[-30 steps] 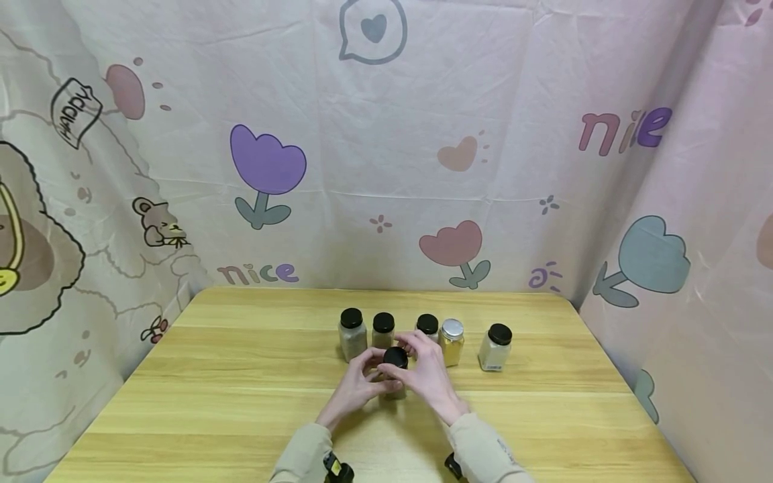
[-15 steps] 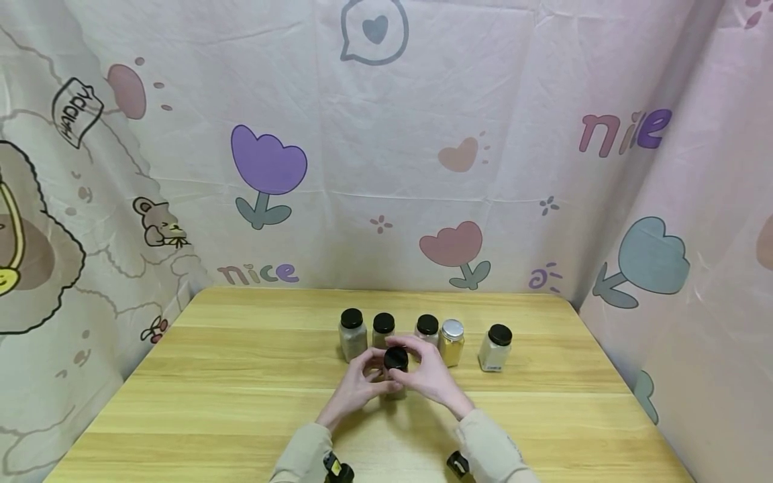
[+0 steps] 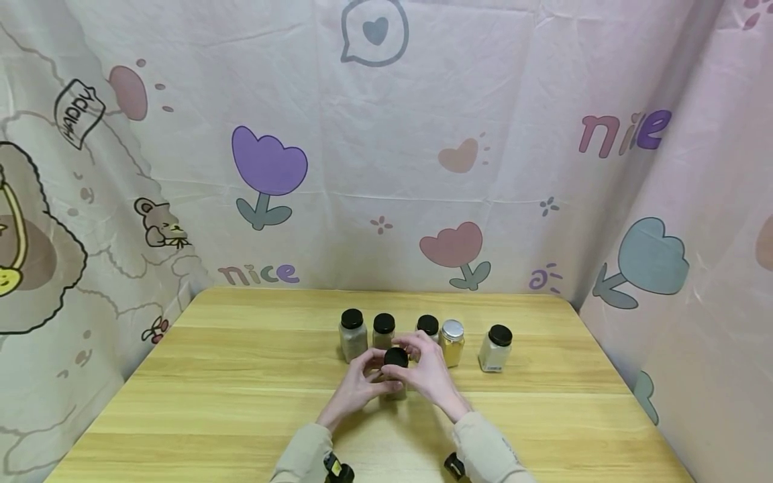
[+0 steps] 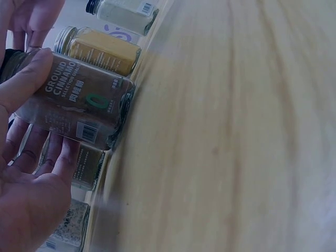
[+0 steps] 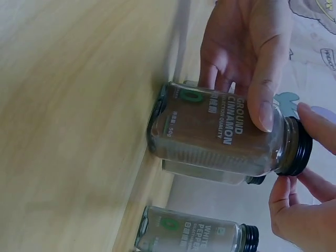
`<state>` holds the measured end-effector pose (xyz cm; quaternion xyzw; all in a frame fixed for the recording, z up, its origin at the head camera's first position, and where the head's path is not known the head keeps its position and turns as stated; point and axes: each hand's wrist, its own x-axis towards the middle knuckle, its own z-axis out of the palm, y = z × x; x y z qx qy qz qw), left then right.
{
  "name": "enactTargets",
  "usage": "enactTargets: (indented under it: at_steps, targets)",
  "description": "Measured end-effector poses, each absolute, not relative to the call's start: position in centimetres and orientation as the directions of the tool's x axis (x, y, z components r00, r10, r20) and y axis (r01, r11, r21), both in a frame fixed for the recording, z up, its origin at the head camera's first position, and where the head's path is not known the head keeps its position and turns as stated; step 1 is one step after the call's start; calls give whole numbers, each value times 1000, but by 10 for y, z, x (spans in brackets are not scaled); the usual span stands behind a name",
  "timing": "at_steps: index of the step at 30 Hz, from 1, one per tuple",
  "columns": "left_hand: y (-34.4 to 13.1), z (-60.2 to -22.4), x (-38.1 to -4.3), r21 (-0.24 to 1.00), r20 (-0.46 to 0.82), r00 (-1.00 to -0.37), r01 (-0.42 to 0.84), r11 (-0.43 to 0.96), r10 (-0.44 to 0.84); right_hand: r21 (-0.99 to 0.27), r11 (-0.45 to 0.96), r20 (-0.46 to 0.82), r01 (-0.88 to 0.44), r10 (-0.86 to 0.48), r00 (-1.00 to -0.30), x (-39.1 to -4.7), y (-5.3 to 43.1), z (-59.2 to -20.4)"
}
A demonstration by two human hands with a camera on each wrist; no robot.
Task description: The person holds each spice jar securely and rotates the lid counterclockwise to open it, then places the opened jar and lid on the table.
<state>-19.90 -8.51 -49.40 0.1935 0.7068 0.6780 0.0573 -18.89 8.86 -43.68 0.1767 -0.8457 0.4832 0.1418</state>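
Observation:
A clear glass jar of brown powder, labelled ground cinnamon [image 4: 79, 100], stands upright on the table. My left hand [image 3: 355, 390] grips the jar's body, thumb on the near face and fingers on the other side, as the left wrist view shows. On top is a black lid [image 5: 300, 149], pinched between the thumb and fingers of my right hand [image 3: 432, 376]. The lid sits on the jar's neck. In the head view the hands hide much of the jar's body.
Behind stand black-lidded jars [image 3: 353, 341], [image 3: 383, 332] on the left. Behind the right hand are a third black-lidded jar [image 3: 427, 326] and a silver-lidded jar of yellow powder [image 3: 451, 349]. Another black-lidded jar [image 3: 495, 350] stands farther right. A patterned curtain [image 3: 386, 134] hangs behind the table [image 3: 229, 382].
My right hand swung slightly right with its fingers spread round the lid, then turned back left. The left hand and the jar stayed in place.

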Motion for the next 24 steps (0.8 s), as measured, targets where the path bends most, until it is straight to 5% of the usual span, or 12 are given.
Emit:
enactTargets:
  at_steps: [13,24]
  targets:
    - [-85,-495,-199,982,156,-934,181,50,323,-834,339,312,-435,-361,-879,-191,101,-432]
    - [-85,-495,-199,983,162,-925,181,25,343,-700,577,428,-420,-132,-894,-185,88,-436]
